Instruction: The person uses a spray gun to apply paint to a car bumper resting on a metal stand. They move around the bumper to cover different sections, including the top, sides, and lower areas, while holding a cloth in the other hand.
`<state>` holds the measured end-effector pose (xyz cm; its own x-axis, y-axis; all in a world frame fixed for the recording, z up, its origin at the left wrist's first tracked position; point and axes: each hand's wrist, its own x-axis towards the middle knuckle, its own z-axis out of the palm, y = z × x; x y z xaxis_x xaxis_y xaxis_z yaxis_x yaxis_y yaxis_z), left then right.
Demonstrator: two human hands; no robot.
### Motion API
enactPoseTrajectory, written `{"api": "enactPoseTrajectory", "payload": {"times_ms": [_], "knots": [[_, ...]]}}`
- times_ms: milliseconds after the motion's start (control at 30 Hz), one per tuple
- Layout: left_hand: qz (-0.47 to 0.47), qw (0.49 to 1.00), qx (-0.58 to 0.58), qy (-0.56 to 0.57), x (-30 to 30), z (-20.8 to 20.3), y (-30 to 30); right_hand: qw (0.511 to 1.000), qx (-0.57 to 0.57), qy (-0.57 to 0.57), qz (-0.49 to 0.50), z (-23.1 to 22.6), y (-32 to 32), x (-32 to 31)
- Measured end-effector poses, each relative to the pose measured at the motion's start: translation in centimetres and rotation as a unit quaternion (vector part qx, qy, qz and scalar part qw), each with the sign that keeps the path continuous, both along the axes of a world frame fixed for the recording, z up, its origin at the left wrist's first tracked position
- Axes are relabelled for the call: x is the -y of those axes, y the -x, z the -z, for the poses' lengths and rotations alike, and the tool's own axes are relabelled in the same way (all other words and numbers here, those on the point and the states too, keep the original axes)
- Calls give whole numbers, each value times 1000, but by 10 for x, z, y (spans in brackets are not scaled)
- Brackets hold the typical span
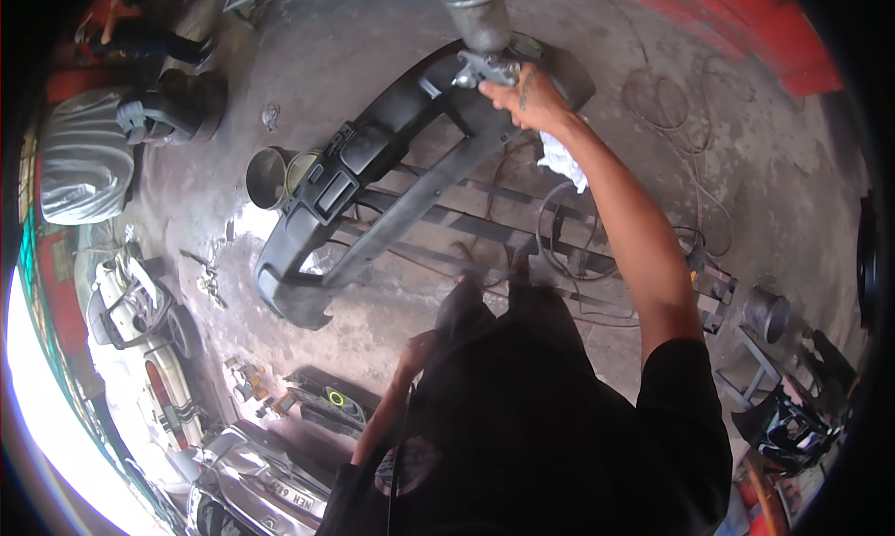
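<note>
My right hand (533,98) is wrapped round a silver spray gun (487,70) with a metal paint cup (477,14) on top. The gun is over the far right end of a dark grey car dashboard panel (364,149), which lies slantwise in front of me. A crumpled white cloth (563,159) shows just beneath my right wrist; whether I hold it or it hangs there, I cannot tell. My left hand (419,351) is low beside my dark clothing, its fingers blurred and partly hidden.
Beneath the panel runs a metal frame (466,221). Hoses (676,130) loop over the floor at right. A round can (267,177) stands by the panel's left side. A motorcycle (154,350), a silver-covered object (86,158) and a car bumper (266,480) are at left. Black parts (792,424) lie lower right.
</note>
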<state>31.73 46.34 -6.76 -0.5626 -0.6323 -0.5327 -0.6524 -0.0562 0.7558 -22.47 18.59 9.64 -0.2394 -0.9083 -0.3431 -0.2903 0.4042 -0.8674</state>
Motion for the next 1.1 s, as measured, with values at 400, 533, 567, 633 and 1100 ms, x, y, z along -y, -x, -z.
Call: {"api": "enactPoseTrajectory", "payload": {"times_ms": [400,533,567,633,1100], "knots": [[7,999,46,-1,-8,13,-5,1000,15,-8,24,-3,20,-6],[77,994,68,25,4,-14,18,996,70,63,9,16,19,-25],[101,992,66,41,7,-29,25,997,49,41,34,19,23,-27],[119,989,69,46,9,-48,34,997,10,-4,81,28,40,-27],[109,990,84,-4,10,-46,45,971,-61,16,231,111,75,-34]]}}
